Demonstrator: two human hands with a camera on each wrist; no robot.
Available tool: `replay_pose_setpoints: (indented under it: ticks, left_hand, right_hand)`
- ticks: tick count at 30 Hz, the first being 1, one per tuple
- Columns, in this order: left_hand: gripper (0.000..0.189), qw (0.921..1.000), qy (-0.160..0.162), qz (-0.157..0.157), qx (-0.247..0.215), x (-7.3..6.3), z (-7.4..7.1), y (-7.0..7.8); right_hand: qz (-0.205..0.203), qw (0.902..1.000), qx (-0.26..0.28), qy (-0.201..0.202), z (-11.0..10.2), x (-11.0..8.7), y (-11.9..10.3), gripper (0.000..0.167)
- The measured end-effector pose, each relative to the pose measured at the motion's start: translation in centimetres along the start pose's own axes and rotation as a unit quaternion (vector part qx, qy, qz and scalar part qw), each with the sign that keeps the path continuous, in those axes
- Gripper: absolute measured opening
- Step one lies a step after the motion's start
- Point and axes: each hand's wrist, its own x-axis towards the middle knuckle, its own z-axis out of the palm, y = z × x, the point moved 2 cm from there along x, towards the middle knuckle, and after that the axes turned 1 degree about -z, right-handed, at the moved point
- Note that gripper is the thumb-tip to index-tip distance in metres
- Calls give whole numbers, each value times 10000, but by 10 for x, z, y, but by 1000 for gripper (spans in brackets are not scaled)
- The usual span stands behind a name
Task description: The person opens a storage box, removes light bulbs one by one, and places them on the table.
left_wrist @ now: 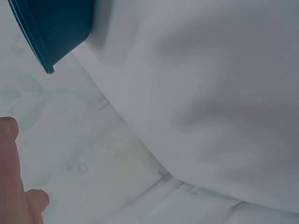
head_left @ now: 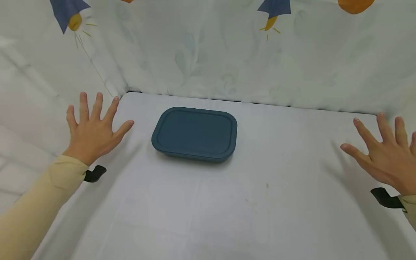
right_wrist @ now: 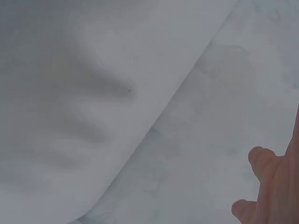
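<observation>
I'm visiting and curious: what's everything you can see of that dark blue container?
The dark blue container is a low, rounded-corner rectangle that looks like plastic, its sides narrowing toward the base. The flat top, seemingly a closed lid, has a line running inside its edge; any contents are hidden. It sits flat on the white table, near the far edge, touching nothing else.

Teal box (head_left: 196, 131), upper centre, is my obstacle on the tabletop (head_left: 208, 213); I can pass below or right of it. Patterned cloth (head_left: 221, 61) walls off the top.
</observation>
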Motion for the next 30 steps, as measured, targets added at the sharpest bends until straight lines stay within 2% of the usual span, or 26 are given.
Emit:
replay_pose_setpoints:
  ticks: [1, 2, 7, 15, 20, 30]
  left_hand:
    - [88, 10000, 15, -23, -35, 2, -2, 0]
    - [88, 10000, 4, -51, -67, 3, -4, -1]
    - [88, 9998, 17, -76, -207, 8, -11, -1]
    - [89, 9993, -72, -4, -365, 8, -8, 10]
    - [88, 9989, -32, 76, -471, 11, -3, 21]
    - [86, 9972, 62, 284, -696, 13, 4, 37]
  right_hand:
    - [209, 9993, -75, -315, -2, 2, -2, 84]
    - [302, 9985, -95, -445, -4, 5, -4, 83]
    - [354, 9977, -123, -561, -11, 17, -12, 85]
    - [396, 9943, 194, -972, -13, 29, -24, 83]
    - [347, 9935, 251, -1056, -10, 36, -32, 83]
    - [150, 9917, 926, -877, -8, 54, -66, 82]
